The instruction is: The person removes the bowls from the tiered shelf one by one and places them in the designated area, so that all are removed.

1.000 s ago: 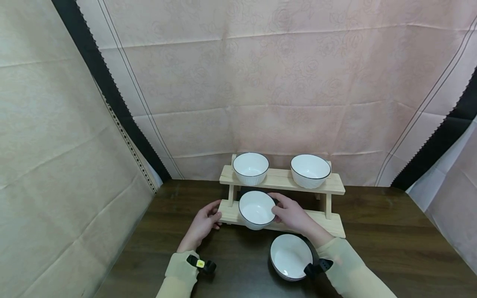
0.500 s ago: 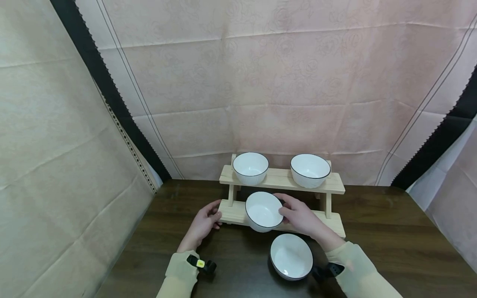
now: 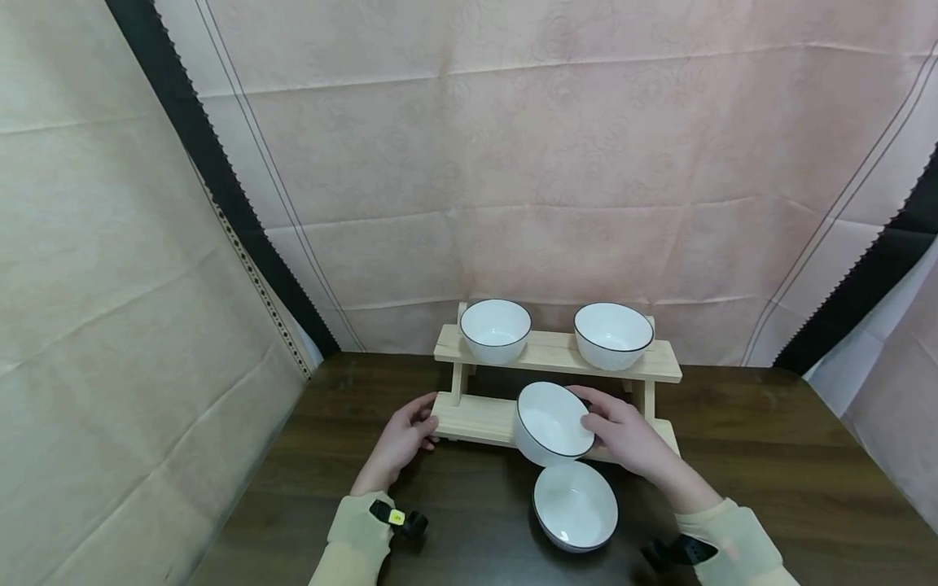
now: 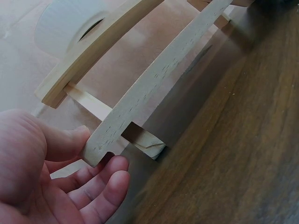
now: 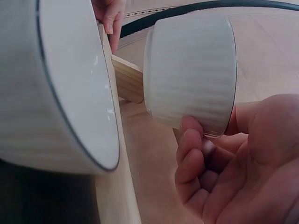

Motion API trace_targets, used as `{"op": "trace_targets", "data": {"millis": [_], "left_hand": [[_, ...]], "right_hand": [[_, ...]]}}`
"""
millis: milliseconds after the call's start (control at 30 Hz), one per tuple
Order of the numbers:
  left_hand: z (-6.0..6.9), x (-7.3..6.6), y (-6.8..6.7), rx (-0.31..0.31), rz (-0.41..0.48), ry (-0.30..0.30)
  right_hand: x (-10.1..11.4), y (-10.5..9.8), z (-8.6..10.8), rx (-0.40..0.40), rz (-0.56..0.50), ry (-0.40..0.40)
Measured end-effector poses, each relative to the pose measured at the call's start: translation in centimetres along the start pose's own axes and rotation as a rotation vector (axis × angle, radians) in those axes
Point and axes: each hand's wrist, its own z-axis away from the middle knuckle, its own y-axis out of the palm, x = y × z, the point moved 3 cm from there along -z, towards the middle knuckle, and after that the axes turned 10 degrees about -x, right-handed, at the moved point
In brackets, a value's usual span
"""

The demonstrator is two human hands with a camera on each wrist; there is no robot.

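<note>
In the head view my right hand (image 3: 623,431) pinches the rim of a white bowl (image 3: 554,423) with a dark edge. That bowl is at the front of the lower shelf, tilted a little toward me; in the right wrist view the ribbed bowl (image 5: 191,70) has thumb and fingers on its rim and side. My left hand (image 3: 403,435) grips the left end of the lower board of a two-tier wooden rack (image 3: 476,419). The left wrist view shows thumb above and fingers below the board end (image 4: 100,144).
Two white bowls (image 3: 496,332) (image 3: 613,336) stand on the rack's upper shelf. Another white bowl (image 3: 575,506) sits on the dark wooden table (image 3: 762,456) in front of the rack, just below the held bowl. Pale cloth (image 3: 572,163) hangs behind.
My right hand has moved right and slightly toward me along the lower shelf with the bowl in it. The left hand has stayed on the rack's end.
</note>
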Motion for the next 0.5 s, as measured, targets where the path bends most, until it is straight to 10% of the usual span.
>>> {"op": "trace_targets", "data": {"millis": [500], "left_hand": [[0.0,0.1,0.1,-0.016,0.005,0.008]], "right_hand": [[-1.1,-2.4,1.3,0.047,-0.043,0.004]]}}
